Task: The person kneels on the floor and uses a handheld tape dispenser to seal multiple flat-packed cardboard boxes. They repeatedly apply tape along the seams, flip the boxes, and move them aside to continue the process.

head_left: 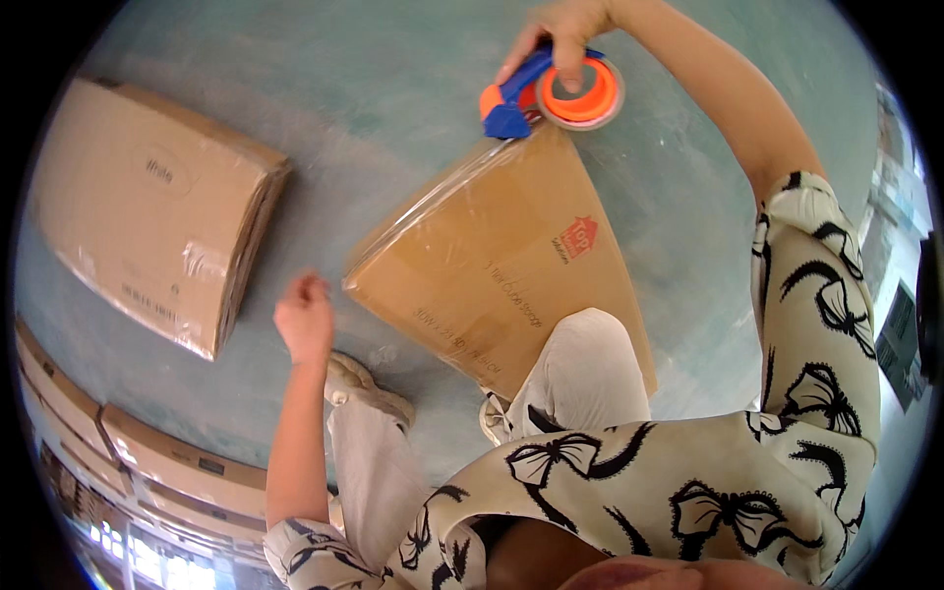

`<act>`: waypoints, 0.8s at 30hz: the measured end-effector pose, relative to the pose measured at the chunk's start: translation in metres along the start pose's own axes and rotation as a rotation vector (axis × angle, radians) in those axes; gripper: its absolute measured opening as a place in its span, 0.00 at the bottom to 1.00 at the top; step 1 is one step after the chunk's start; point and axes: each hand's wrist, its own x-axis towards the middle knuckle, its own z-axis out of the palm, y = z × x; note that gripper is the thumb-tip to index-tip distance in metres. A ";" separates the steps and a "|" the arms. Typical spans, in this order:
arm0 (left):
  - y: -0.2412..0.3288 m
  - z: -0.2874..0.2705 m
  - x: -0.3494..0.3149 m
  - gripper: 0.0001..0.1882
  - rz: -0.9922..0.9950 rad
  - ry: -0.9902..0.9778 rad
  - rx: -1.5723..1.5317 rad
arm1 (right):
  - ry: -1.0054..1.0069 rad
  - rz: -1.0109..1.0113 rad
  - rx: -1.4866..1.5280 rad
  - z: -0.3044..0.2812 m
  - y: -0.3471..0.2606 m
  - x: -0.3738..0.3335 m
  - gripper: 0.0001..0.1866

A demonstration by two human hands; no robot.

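A blue and orange tape dispenser (521, 95) with a roll of clear tape (588, 98) is gripped in my right hand (568, 37). Its head touches the far corner of a flat brown cardboard box (492, 251) lying on the floor in front of me. Clear tape glints along that box's left edge. My left hand (305, 320) hovers off the box's near left corner, slightly blurred. Its fingers are curled in, and nothing shows in them. My bent knee overlaps the near right part of the box.
Another pile of flat brown cartons (147, 206), bound with clear wrap, lies to the left. Long brown boxes (187, 462) are stacked at the lower left. My shoe (369, 388) rests on the grey-green floor (393, 108) between the boxes.
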 end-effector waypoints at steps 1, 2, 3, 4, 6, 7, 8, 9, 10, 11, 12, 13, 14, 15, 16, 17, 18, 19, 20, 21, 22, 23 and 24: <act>0.017 0.006 0.006 0.28 0.064 0.114 -0.270 | -0.078 -0.058 0.014 -0.004 0.004 0.004 0.33; 0.032 0.010 0.005 0.30 0.116 0.240 -0.538 | -0.108 -0.055 0.057 -0.004 -0.001 0.008 0.36; 0.048 0.023 -0.002 0.31 0.074 0.236 -0.435 | -0.138 -0.051 0.099 -0.002 -0.006 0.010 0.39; 0.068 0.038 -0.010 0.33 0.040 0.237 -0.333 | -0.163 -0.048 0.134 -0.004 -0.013 0.011 0.42; 0.072 0.055 -0.009 0.34 0.019 0.347 -0.255 | -0.199 -0.075 0.150 -0.012 -0.009 0.016 0.41; 0.068 0.056 -0.007 0.33 0.040 0.340 -0.236 | -0.219 -0.093 0.164 -0.015 -0.004 0.017 0.41; 0.067 0.056 -0.004 0.33 0.061 0.332 -0.217 | -0.255 -0.082 0.232 -0.017 0.000 0.016 0.41; 0.066 0.056 -0.003 0.33 0.084 0.324 -0.198 | -0.221 -0.097 0.252 -0.016 0.009 0.011 0.42; 0.063 0.057 -0.001 0.33 0.091 0.326 -0.204 | -0.187 -0.116 0.270 -0.013 0.021 0.006 0.42; 0.060 0.056 0.000 0.33 0.095 0.330 -0.212 | -0.157 -0.134 0.287 -0.009 0.031 0.001 0.43; 0.059 0.056 0.001 0.33 0.102 0.332 -0.218 | -0.088 -0.263 0.252 0.001 0.045 -0.013 0.37; 0.062 0.055 -0.002 0.32 0.085 0.345 -0.170 | 0.093 -0.175 0.183 0.005 0.062 -0.024 0.42; 0.069 0.053 -0.004 0.32 0.075 0.350 -0.122 | 0.281 -0.080 0.120 0.013 0.083 -0.037 0.48; 0.074 0.053 -0.006 0.31 0.067 0.355 -0.075 | 0.316 -0.084 0.255 0.026 0.106 -0.054 0.49; 0.076 0.053 -0.009 0.31 0.066 0.356 -0.091 | 0.351 -0.087 0.385 0.041 0.126 -0.069 0.50; 0.079 0.054 -0.009 0.31 0.068 0.356 -0.110 | 0.363 -0.088 0.519 0.058 0.140 -0.077 0.51; 0.078 0.053 -0.012 0.30 0.061 0.361 -0.128 | 0.363 -0.092 0.649 0.077 0.151 -0.076 0.52; 0.078 0.052 -0.012 0.30 0.062 0.356 -0.128 | 0.413 -0.178 0.670 0.104 0.171 -0.072 0.51; 0.076 0.052 -0.010 0.29 0.067 0.352 -0.129 | 0.467 -0.265 0.685 0.131 0.190 -0.061 0.49; 0.076 0.052 -0.009 0.28 0.068 0.346 -0.131 | 0.498 -0.314 0.757 0.158 0.198 -0.047 0.49; 0.078 0.052 -0.008 0.27 0.081 0.347 -0.084 | 0.525 -0.365 0.830 0.184 0.204 -0.031 0.49; 0.079 0.051 -0.009 0.25 0.090 0.350 -0.035 | 0.546 -0.417 0.905 0.197 0.205 -0.023 0.49; 0.079 0.050 -0.010 0.24 0.097 0.353 0.014 | 0.550 -0.400 0.818 0.196 0.208 -0.021 0.49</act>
